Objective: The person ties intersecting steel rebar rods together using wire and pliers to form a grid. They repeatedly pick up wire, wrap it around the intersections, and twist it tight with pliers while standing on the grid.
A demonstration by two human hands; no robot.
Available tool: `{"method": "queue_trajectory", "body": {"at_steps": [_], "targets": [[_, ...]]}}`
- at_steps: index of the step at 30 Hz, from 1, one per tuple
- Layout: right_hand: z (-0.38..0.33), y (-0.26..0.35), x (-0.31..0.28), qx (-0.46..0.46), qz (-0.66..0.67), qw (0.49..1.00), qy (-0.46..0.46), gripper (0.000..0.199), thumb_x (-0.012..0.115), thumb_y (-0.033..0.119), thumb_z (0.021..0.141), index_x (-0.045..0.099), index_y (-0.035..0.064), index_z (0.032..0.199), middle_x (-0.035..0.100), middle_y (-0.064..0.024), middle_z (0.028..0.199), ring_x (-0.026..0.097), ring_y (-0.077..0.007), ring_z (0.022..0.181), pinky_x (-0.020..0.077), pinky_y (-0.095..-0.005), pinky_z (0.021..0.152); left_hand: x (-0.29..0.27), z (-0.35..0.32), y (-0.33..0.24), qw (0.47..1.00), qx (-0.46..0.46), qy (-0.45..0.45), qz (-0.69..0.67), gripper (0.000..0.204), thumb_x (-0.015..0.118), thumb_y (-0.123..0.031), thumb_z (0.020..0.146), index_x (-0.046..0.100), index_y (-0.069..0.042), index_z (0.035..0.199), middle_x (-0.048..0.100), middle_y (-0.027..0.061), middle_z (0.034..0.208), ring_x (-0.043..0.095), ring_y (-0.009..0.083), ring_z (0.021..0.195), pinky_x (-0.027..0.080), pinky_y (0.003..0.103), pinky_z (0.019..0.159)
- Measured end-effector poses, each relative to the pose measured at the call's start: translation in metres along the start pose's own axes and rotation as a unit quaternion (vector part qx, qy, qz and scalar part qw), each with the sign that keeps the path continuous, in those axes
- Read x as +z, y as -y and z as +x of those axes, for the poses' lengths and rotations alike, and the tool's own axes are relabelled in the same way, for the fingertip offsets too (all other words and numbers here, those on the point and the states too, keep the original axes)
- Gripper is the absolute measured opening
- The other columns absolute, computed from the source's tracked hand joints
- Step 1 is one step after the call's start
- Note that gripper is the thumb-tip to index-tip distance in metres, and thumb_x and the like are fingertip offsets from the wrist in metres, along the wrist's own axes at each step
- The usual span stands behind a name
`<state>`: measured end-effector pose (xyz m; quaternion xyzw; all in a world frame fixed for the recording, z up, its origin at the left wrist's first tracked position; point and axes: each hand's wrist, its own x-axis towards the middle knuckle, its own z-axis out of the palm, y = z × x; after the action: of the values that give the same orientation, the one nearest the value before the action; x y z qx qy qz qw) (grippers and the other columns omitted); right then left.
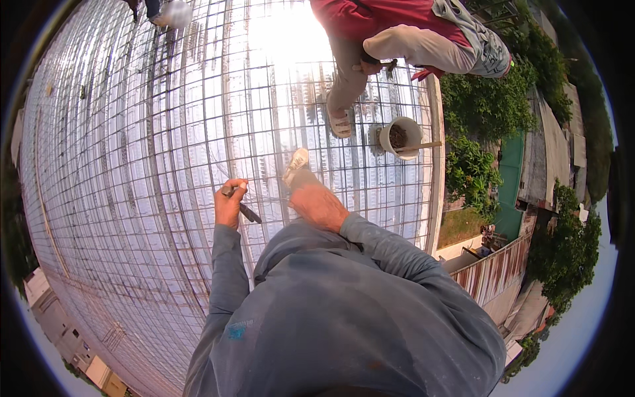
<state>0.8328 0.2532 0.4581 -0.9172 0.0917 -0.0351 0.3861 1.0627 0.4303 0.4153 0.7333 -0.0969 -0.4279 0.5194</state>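
Observation:
My left hand is closed round a dark hand tool, whose narrow end sticks out below the fingers. Its exact kind is not plain. The thumb and forefinger are pinched together just over the steel rebar mesh. My right hand is low beside my leg, to the right of the left one. Its fingers are blurred into glare and partly hidden. A few thin wire-like lines show between the two hands. Under the mesh lies shiny, ribbed silvery decking.
A co-worker in a red top bends ahead on the right, holding a dark tool. Near them stands a white bucket of small brownish pieces. The deck's edge runs along the right, with trees and roofs beyond.

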Motion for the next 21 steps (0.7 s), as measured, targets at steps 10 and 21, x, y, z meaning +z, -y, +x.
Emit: {"method": "queue_trajectory", "body": {"at_steps": [10,21], "targets": [[0.181,0.013,-0.052,-0.032,0.063,0.994,0.083,0.029,0.051,0.03,0.107,0.058,0.006,0.092,0.061,-0.0147,0.083,0.061,-0.0362,0.084,0.0476,-0.0493,0.078,-0.099,0.047,-0.089,0.992,0.052,-0.11,-0.035,0.018,0.076,-0.017,0.096,0.073,-0.001,0.104,0.069,0.0023,0.095,0.058,0.0122,0.089,0.045,0.029,0.082],[0.277,0.005,-0.044,0.036,0.039,0.998,-0.029,0.028,0.054,0.029,0.107,0.055,0.0046,0.093,0.059,-0.0167,0.082,0.061,-0.0413,0.081,0.0473,-0.0533,0.075,-0.154,0.175,-0.165,0.998,0.046,0.014,0.028,0.02,0.08,-0.02,0.092,0.075,-0.001,0.098,0.069,0.0016,0.086,0.058,0.0119,0.079,0.046,0.03,0.073]]}}
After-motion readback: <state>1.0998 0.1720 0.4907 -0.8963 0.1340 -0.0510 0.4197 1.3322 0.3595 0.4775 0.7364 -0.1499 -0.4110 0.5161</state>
